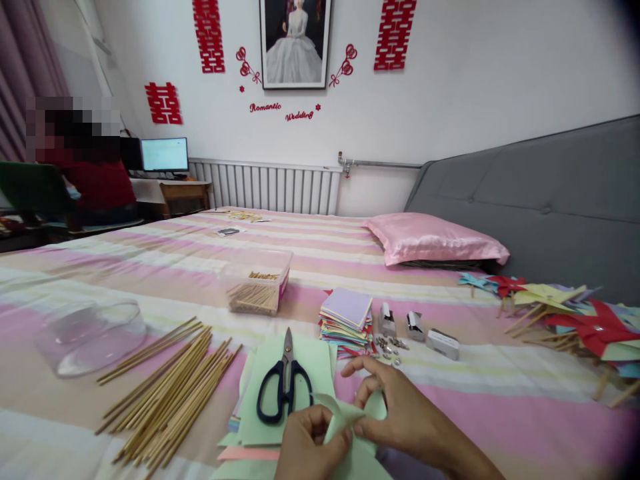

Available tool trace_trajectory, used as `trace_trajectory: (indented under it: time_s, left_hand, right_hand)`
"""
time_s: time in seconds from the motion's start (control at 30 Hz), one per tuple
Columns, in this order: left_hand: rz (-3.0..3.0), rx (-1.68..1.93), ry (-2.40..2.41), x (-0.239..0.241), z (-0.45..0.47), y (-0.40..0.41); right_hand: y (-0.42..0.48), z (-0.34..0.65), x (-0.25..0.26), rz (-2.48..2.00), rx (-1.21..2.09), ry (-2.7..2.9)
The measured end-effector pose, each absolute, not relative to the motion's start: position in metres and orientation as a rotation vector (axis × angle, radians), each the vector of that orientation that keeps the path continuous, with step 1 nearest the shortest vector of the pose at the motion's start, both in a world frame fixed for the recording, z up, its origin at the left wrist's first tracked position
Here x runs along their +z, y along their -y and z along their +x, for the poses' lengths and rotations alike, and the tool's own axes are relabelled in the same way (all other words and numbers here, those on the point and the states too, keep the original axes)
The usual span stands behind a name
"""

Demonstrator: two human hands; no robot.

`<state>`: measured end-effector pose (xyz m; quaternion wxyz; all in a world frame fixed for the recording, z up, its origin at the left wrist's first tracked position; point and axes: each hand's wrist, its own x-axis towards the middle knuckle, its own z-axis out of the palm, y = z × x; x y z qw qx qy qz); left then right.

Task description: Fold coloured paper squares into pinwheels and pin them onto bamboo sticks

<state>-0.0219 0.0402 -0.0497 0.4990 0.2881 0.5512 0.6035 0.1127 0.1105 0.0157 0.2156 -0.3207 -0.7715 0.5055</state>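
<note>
One clear plastic tub (90,333) sits far out to the left of the scissors (285,385); next, just left of the scissors, a loose fan of long bamboo sticks (170,387); the scissors themselves lie blades together, black handles toward us, on a stack of pale green sheets (320,360); beyond the scissors, a clear box of short sticks (257,288); now the action, right below the scissors' handles: the left hand (307,448) has thumb and fingers clamped on a pale green paper piece (345,419), bent into a fold; up and to the right of the scissors, a pile of coloured paper squares (347,317); the right hand (403,417), low and right of the scissors, pinches the same piece from the other side, forefinger raised and curled; small metal studs (390,347) lie right of the scissors' tip; far right of the scissors, paper pinwheels (575,317) in a heap
</note>
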Motion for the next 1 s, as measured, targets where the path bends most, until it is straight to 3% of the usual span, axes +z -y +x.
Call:
trace_trajectory:
  time_s: [0.23,0.47,0.7,1.0]
  left_hand:
    - [0.486,1.57,-1.137,-0.05,-0.024,-0.042]
    - [0.303,1.693,-1.099,-0.031,-0.032,-0.038]
    - [0.18,1.776,-0.972,-0.014,-0.035,-0.033]
    - [0.125,1.816,-0.959,-0.007,-0.033,-0.028]
  right_hand:
    - [-0.113,0.102,0.016,-0.81,1.534,1.838]
    - [-0.099,0.114,0.037,-0.906,0.998,1.743]
    - [-0.082,0.106,0.038,-0.811,1.373,2.241]
    - [-0.083,0.086,0.02,-0.838,1.264,2.145]
